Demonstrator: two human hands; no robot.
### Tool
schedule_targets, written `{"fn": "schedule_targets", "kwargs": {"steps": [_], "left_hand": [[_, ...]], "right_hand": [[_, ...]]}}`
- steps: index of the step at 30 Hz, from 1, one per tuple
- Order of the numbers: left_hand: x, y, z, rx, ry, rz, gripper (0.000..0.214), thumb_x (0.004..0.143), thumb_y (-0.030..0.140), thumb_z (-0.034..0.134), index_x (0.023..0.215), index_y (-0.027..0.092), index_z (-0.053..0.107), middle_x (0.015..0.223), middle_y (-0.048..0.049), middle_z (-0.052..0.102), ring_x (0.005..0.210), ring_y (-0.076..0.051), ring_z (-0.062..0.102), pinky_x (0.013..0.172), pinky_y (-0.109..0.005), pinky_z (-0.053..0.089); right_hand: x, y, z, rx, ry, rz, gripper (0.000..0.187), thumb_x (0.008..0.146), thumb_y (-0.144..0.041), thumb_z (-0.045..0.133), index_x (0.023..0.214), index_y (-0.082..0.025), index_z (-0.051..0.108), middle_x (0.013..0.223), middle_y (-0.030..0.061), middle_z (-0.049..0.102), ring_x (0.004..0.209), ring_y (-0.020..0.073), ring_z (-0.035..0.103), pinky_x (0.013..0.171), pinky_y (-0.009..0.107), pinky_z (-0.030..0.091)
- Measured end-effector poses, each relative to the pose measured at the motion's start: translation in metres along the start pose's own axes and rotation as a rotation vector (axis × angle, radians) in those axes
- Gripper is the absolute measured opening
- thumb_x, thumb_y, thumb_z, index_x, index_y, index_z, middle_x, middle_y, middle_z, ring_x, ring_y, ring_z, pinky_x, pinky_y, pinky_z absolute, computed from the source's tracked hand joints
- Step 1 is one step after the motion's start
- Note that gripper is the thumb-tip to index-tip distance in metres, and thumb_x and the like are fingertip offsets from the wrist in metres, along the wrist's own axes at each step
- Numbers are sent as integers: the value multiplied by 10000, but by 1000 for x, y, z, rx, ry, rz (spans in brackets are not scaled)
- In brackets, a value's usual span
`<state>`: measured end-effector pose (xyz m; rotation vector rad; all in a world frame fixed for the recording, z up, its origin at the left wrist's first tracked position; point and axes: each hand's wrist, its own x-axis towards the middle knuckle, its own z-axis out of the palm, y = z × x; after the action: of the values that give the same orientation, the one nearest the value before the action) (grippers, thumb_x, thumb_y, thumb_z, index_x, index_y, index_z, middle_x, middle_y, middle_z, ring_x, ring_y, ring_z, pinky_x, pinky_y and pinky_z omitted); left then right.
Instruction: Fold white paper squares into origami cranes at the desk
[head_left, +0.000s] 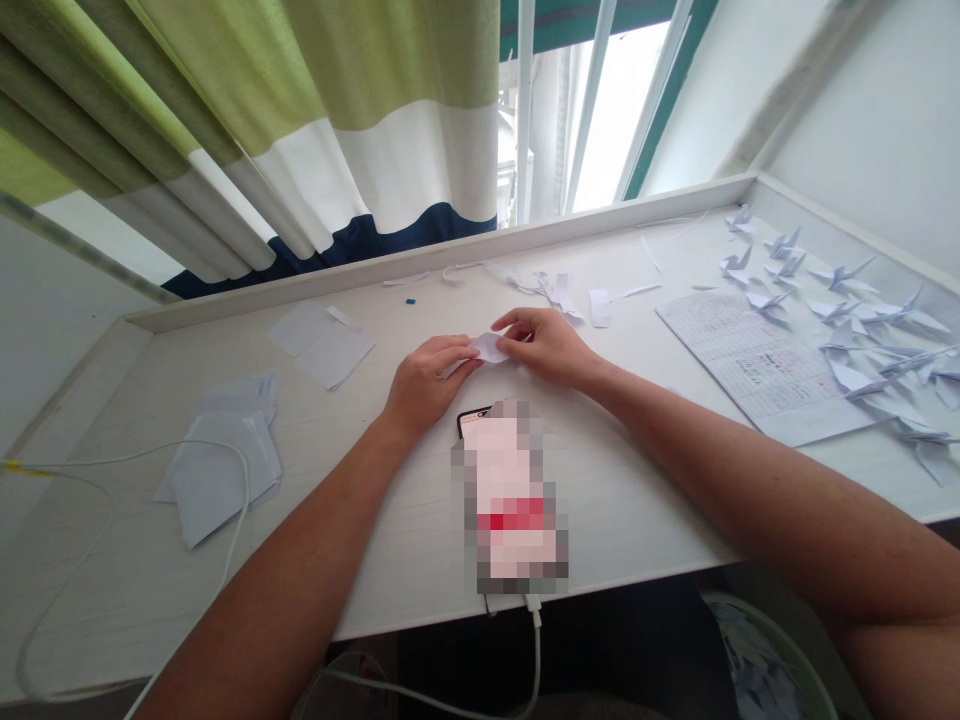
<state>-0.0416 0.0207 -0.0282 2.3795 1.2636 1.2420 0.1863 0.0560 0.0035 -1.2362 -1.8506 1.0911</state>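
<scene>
A small folded piece of white paper (489,347) lies on the white desk (615,500), pinched from both sides. My left hand (424,385) presses its left edge with curled fingers. My right hand (544,345) grips its right edge with fingertips closed on it. Just in front of my hands lies a phone (510,500), its screen blurred out, with a white cable (536,640) plugged in at the near end.
Several folded paper cranes (847,310) cover the desk's right side beside a printed sheet (757,365). A stack of white paper squares (221,455) lies left, more squares (322,345) behind it. Paper scraps (570,295) sit near the window ledge. A striped curtain (300,130) hangs behind.
</scene>
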Motion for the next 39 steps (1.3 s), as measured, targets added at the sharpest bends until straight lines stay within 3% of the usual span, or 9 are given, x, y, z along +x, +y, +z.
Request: {"fn": "schedule_targets", "kwargs": {"steps": [4,6,9,12,16,22,28,34,39], "left_hand": [[0,-1,3,9,-19,3,111,974,281,758,1055,281,836,1165,-61,829,1119,-243,782,1009,-416,639],[1,-1,3,21,-38,2,100,976,275,755,1037,275,834,1161,-63,830,1125,-246,780,1014,-425,637],[2,-1,4,56,-68,24,85,980,273,747,991,260,830,1174,-71,827,1158,-260,763,1042,-457,622],[4,-1,4,79,-88,51,89,981,266,742,970,254,829,1188,-76,826,1182,-268,750,1062,-479,608],[4,0,3,72,-108,35,93,982,267,740,972,256,832,1164,-70,838,1173,-273,764,1075,-498,600],[3,-1,-3,10,-118,-38,113,985,338,737,994,272,828,1097,-54,853,1131,-273,797,1036,-470,626],[3,0,-6,-31,-148,-8,201,1006,390,703,955,252,840,1067,-71,856,1120,-277,802,1050,-461,630],[3,2,-10,-47,-83,-1,167,987,362,734,914,240,823,1066,-79,851,1085,-263,806,1021,-440,638],[4,1,-12,-65,-105,-25,168,974,362,752,877,238,811,1005,-80,850,1061,-274,806,1001,-456,637]], "right_hand": [[3,4,0,-101,4,-11,68,851,-146,734,873,-179,790,892,71,785,827,217,692,784,359,531],[4,7,2,-223,58,-80,50,830,-145,765,833,-188,791,949,83,772,911,242,685,878,392,531],[3,11,1,-320,94,-230,109,857,-142,748,928,-203,803,1015,87,762,973,259,670,917,411,531],[0,11,-6,-409,-21,-416,214,940,-101,630,973,-209,811,1048,101,787,1014,273,671,942,428,525],[-4,9,-24,-546,-245,-525,325,941,-61,575,1043,-217,841,1137,95,825,1106,302,684,1004,483,490],[-5,11,-40,-627,-246,-492,248,974,-210,649,1095,-276,855,1261,84,795,1215,324,649,1072,523,450],[0,18,-39,-499,-247,-457,235,1022,-267,620,1023,-246,855,1128,84,823,1049,281,698,1005,471,495],[3,25,-37,-453,-172,-440,181,981,-218,664,969,-235,844,1014,72,819,993,258,699,967,422,511],[3,24,-36,-439,-151,-406,164,962,-227,689,919,-257,844,956,55,810,927,249,683,929,409,505]]}}
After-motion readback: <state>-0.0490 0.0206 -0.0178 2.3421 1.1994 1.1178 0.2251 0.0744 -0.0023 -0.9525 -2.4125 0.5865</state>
